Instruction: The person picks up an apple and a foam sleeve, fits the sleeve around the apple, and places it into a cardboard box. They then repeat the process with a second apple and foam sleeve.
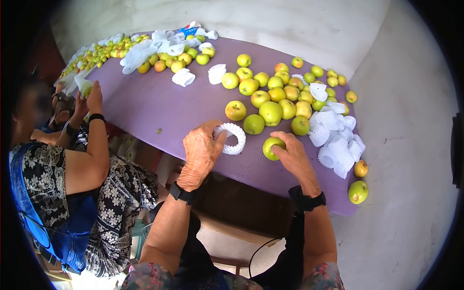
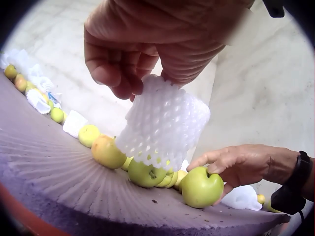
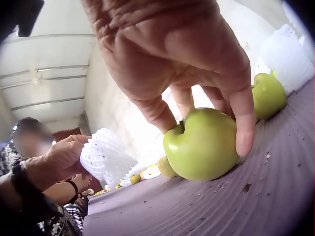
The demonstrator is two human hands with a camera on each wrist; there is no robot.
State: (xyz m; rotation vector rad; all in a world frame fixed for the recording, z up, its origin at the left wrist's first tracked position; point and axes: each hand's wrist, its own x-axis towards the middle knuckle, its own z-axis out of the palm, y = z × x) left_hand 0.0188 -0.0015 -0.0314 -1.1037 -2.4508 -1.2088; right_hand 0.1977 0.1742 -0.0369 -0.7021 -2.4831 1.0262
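Observation:
My left hand [image 1: 202, 147] pinches a white foam net sleeve [image 2: 165, 123] by its edge; from above, the sleeve shows as a ring with an open middle. To the right, my right hand [image 1: 296, 159] grips a green apple [image 3: 202, 143], thumb on one side and fingers on the other, low over the purple table. The sleeve and this apple are apart, with the sleeve to the apple's left. Just beyond both hands lies a group of loose green and yellow apples [image 1: 270, 113], the closest right behind the sleeve.
A heap of foam sleeves [image 1: 336, 137] lies at the right end of the purple table [image 1: 140, 104]. More apples [image 1: 113, 48] and sleeves spread along the far left. Another person [image 1: 63, 179] sits at the left, holding a sleeved apple. A pale wall [image 1: 290, 24] stands behind the table.

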